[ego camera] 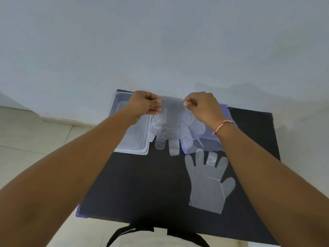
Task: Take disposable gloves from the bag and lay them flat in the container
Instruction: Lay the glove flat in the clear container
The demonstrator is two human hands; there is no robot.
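Observation:
A clear disposable glove (170,129) hangs in the air, fingers pointing down, above the far part of the black table (142,184). My left hand (145,106) pinches its cuff on the left and my right hand (203,107) pinches it on the right. A second clear glove (208,182) lies flat on the table at the right, fingers pointing away from me. A clear plastic container (132,139) sits at the table's far left, partly hidden by my left forearm. The clear bag (210,138) lies at the far right, under the held glove and my right wrist.
A pale wall (160,41) stands right behind the table. Tiled floor (26,136) shows to the left. The table's near edge runs close to my body, and a dark strap (124,232) crosses my light top.

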